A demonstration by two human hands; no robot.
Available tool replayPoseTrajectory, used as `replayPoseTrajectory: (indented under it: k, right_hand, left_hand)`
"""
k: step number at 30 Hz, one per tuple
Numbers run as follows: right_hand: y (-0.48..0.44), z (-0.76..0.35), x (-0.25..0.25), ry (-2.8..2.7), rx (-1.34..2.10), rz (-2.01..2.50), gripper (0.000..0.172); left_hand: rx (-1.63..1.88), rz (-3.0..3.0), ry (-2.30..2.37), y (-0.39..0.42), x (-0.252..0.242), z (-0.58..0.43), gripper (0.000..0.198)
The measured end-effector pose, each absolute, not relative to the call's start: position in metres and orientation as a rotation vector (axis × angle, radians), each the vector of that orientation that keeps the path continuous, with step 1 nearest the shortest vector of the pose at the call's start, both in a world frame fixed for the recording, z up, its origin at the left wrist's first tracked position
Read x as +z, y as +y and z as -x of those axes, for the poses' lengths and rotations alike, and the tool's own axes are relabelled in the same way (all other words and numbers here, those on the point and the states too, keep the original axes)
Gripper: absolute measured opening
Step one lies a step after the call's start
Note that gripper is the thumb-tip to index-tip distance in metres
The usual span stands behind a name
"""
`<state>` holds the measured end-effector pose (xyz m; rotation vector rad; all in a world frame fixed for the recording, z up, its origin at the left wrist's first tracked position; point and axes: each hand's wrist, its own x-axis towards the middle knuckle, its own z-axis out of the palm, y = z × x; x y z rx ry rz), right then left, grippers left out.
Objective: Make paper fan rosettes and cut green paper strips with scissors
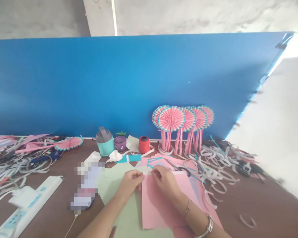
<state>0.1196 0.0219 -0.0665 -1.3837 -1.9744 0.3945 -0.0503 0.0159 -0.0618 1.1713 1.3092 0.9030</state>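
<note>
A pink paper sheet (154, 211) lies in front of me, with a narrow white strip, apparently tape, (147, 173) along its far edge. My left hand (130, 183) is closed in a pinch at the strip's left end, by the sheet's far left corner. Close beside it, my right hand (165, 180) pinches at the same edge, its wrist over the sheet. The fingertips partly hide the strip. Beneath are a pale green sheet (129, 215) and more pink paper (196, 185). Scissors (184, 170) lie just beyond my right hand.
Pink pleated paper fans (171, 119) stand against the blue partition (114, 82). Loose white strip rings (213, 158) lie right. A red thread spool (144, 144), purple cup (120, 143) and teal container (105, 143) stand at the back. A power strip (32, 205) lies left, near a blurred-out phone-like object (88, 188).
</note>
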Motion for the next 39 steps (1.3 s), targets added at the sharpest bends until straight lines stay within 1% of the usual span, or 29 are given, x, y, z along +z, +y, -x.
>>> replayPoseTrajectory:
  k: [5, 7, 12, 22, 39]
  right_hand:
    - [0.017, -0.119, -0.073, -2.0, 0.129, 1.175, 0.021]
    - [0.015, -0.117, -0.076, -2.043, 0.074, 1.107, 0.022]
    - [0.012, -0.111, -0.081, -2.073, 0.064, 1.079, 0.024]
    - [0.014, -0.112, -0.086, -2.064, 0.005, 1.018, 0.024]
    - [0.015, -0.111, -0.087, -2.052, 0.102, 1.025, 0.02]
  left_hand:
    - [0.968, -1.222, 1.31, 0.014, -0.06, 0.048, 0.022]
    - [0.98, -1.233, 1.283, 0.013, -0.061, 0.046, 0.021]
    - [0.99, -1.319, 1.251, 0.011, -0.063, 0.042, 0.022]
    - [0.973, -1.708, 1.433, 0.007, -0.069, 0.041, 0.024]
    - [0.978, -1.754, 1.438, 0.007, -0.073, 0.04, 0.023]
